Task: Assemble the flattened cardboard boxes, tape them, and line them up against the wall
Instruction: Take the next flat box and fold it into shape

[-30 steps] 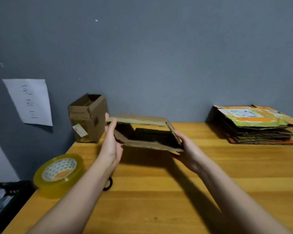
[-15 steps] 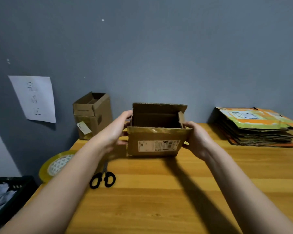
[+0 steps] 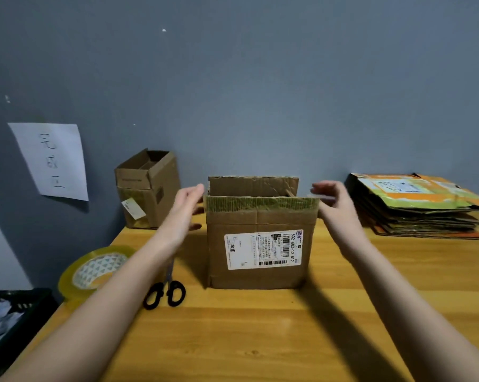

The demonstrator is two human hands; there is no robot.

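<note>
On the wooden surface [image 3: 260,340] our cardboard box [image 3: 257,244] stands upright, top flaps raised. We hold our left hand [image 3: 184,208] and right hand [image 3: 333,202] open beside it, fingers relaxed, gripping nothing.

I read "502-602-12 812" on the white shipping label [image 3: 263,249] stuck to the cardboard box [image 3: 260,277] at my twelve o'clock. At ten o'clock, a paper sheet [image 3: 52,161] carries handwritten characters.

Head camera looks forward and down (close, wide-angle) at table [image 3: 260,340] and wall [image 3: 260,92].
</note>
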